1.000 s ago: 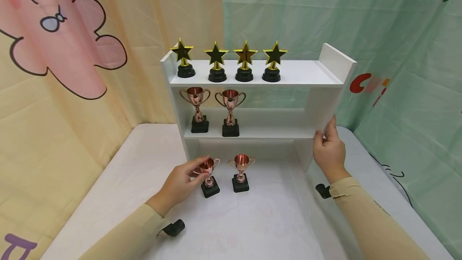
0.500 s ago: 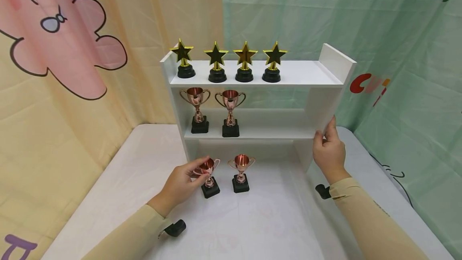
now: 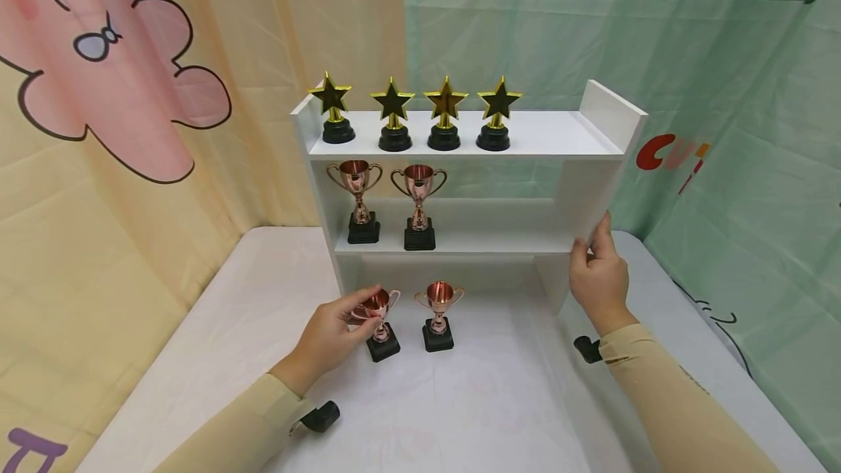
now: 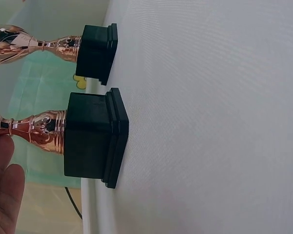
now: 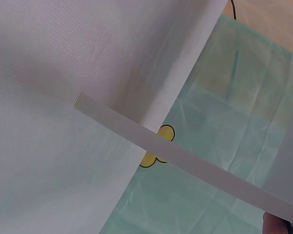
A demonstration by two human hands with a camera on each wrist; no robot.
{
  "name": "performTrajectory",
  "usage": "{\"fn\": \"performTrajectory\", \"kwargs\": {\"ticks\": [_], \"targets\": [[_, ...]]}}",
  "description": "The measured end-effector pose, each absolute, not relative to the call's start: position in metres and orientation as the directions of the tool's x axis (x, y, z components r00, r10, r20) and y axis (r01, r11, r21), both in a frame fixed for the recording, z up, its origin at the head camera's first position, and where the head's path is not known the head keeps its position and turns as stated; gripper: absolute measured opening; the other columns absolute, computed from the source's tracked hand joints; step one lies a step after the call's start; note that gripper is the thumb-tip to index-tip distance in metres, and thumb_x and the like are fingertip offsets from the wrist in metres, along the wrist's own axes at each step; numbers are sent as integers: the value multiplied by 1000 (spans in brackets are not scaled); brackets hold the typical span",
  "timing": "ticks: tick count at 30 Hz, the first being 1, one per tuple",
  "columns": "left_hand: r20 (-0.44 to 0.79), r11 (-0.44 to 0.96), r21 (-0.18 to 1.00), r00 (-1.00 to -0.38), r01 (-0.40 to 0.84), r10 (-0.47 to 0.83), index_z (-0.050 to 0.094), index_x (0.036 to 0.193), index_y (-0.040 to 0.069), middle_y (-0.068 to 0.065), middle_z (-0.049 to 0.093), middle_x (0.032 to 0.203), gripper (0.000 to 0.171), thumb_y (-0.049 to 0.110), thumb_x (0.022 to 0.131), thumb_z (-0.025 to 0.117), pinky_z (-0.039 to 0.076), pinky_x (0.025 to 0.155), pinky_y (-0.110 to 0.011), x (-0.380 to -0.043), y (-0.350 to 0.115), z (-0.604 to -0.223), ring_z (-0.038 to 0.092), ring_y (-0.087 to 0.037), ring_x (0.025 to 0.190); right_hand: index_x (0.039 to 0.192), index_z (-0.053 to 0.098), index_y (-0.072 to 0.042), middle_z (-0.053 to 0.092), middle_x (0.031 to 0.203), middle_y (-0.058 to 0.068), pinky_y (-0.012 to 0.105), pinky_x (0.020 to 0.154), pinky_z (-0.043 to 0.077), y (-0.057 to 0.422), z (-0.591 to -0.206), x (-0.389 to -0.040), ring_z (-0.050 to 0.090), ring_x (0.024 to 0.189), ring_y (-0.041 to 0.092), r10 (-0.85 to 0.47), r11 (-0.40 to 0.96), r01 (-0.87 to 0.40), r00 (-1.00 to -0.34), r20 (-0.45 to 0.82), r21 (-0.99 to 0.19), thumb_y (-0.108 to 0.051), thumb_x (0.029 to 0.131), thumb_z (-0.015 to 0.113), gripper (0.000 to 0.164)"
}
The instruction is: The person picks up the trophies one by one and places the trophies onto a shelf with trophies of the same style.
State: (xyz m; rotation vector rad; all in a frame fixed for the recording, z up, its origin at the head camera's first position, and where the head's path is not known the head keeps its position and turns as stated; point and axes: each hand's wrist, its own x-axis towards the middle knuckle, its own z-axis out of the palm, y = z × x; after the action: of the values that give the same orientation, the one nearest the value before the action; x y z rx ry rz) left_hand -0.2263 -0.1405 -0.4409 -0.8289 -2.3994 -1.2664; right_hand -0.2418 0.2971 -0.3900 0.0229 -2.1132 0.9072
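Observation:
My left hand (image 3: pixel 331 338) holds a small rose-gold trophy cup (image 3: pixel 383 345) by its bowl, thumb on the near side, fingers behind. In the left wrist view, fingertips (image 4: pixel 2 151) are right at the trophy's stem, above its black square base (image 4: pixel 90 134). Just right of it stands a matching trophy cup (image 3: pixel 439 316), upright on the white cloth. My right hand (image 3: pixel 599 276) grips the front edge of the white shelf unit (image 3: pixel 588 203) on its right side panel. In the right wrist view, only a bit of that hand shows beside the panel edge (image 5: pixel 185 161).
Several gold star trophies (image 3: pixel 444 104) line the top shelf. Two more rose-gold cups stand on the left of the middle shelf (image 3: pixel 499 228). The unit stands on a white-covered table (image 3: pixel 460 414). Printed curtains (image 3: pixel 742 166) hang close behind and at both sides.

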Motion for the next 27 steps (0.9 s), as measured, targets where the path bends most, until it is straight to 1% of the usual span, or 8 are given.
{"fn": "performTrajectory", "kwargs": {"ticks": [5,10,15,19,27], "targets": [[519,427,653,-781,625,348,68,137,3,-7,80,104,49,2,90,80,63,73,-25,-227,-140,-442,75,-8,86,166,34,-17,69,132,27,-1,59,35,296,-390,-241,76,87,47,279,742,-310,-663,695,-594,-10,106,53,63],[510,436,660,-792,611,337,68,138,4,-2,80,101,51,2,89,82,63,74,-26,-227,-139,-443,76,-11,87,166,34,-15,68,132,27,-4,63,34,296,-390,-240,76,90,48,282,738,-315,-659,697,-596,-9,106,53,63],[504,448,663,-800,599,324,68,138,4,-4,79,104,52,5,89,84,63,76,-26,-226,-138,-443,77,-15,88,166,34,-18,68,133,27,-5,65,34,297,-391,-242,76,91,47,281,737,-318,-659,698,-597,-10,106,53,63],[520,449,650,-789,614,327,67,138,4,-5,78,103,53,5,88,84,64,76,-26,-226,-137,-443,77,-14,88,165,36,-21,69,133,27,-6,67,33,298,-393,-243,77,90,46,280,738,-318,-657,700,-595,-10,106,53,63],[533,446,637,-778,628,333,67,137,2,-5,79,101,52,4,88,83,63,74,-26,-226,-137,-443,77,-13,87,163,39,-20,70,130,27,-6,66,33,299,-393,-243,77,88,46,276,745,-317,-654,704,-587,-11,106,54,60]]}}
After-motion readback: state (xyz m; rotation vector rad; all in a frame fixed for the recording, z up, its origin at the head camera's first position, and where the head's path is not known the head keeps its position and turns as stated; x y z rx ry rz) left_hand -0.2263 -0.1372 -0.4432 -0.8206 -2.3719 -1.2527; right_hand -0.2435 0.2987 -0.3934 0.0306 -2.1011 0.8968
